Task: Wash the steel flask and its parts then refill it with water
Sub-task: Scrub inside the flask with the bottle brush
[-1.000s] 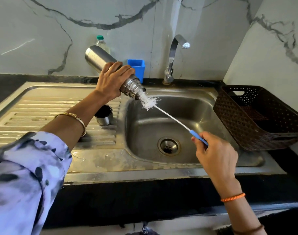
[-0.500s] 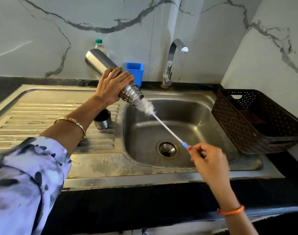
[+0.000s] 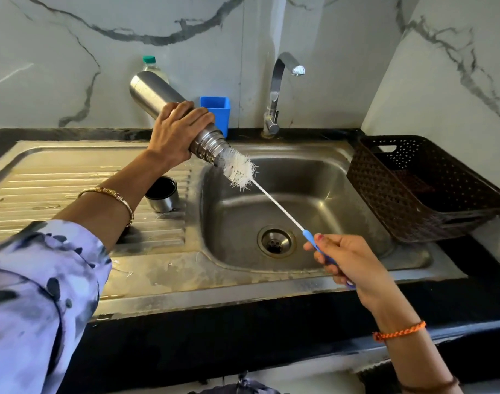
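My left hand point(image 3: 176, 132) grips the steel flask point(image 3: 155, 93) around its middle and holds it tilted, its threaded mouth pointing down-right over the sink basin point(image 3: 308, 177). My right hand point(image 3: 348, 260) holds the blue handle of a bottle brush point(image 3: 241, 170) above the drain. The white bristle head sticks mostly out of the flask's mouth, with only its tip inside. The flask's steel cap point(image 3: 162, 194) stands open side up on the drainboard, just below my left wrist.
A chrome tap point(image 3: 274, 92) rises behind the basin, no water running. A blue plastic cup point(image 3: 216, 110) and a green-capped bottle point(image 3: 150, 64) stand at the back wall. A dark brown perforated basket point(image 3: 413, 191) sits on the sink's right edge. The ribbed drainboard point(image 3: 58, 189) lies to the left.
The brush went deeper into the flask half a second ago, then slid back out, so most of the bristle head is now outside. My right hand drew back toward me.
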